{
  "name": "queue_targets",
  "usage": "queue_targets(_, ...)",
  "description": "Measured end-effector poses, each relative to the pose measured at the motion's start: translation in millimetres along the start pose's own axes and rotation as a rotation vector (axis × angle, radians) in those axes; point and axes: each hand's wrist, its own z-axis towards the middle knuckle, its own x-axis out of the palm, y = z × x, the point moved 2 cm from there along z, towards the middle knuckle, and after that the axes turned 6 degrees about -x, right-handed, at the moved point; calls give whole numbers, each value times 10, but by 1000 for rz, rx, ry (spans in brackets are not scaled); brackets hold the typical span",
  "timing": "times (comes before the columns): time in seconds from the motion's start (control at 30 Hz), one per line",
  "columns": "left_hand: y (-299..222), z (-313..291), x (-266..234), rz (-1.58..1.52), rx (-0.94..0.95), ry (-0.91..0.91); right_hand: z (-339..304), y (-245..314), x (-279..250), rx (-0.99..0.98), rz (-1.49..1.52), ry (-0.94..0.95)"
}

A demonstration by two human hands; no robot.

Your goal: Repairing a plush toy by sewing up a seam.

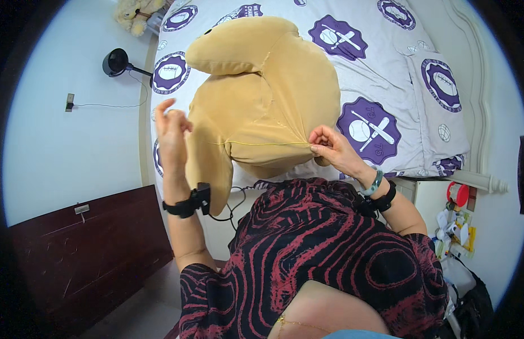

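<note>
Plush toy (217,110) before me, on the bed (380,73). My left hand (172,124) at its left side, my right hand (331,148) at its near right edge. Thread (267,144) runs across the toy to my right fingers. Fan (116,62) left of the bed, stuffed bear (133,17) beyond it at far left.

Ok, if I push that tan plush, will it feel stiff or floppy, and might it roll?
The tan plush probably gives softly: its fabric puckers in folds toward the right hand. It is likely light for its bulk, as it looks like stuffed cloth. Its rounded body might rock, though the soft-looking bedding should slow any rolling.
</note>
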Motion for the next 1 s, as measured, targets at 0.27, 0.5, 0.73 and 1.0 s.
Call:
queue_targets(0.27,52,44,543,251,33,187,31,-2,-58,-23,44,21)
queue_targets(0.5,-257,128,107,628,270,135,124,-12,-63,-30,-247,-40)
queue_targets(0.73,508,-359,-1696,631,-25,-43,92,-121,14,10,-348,-126)
queue_targets(1.0,2843,-1063,-2922,683,-473,-211,-148,-66,-14,-114,-564,-358)
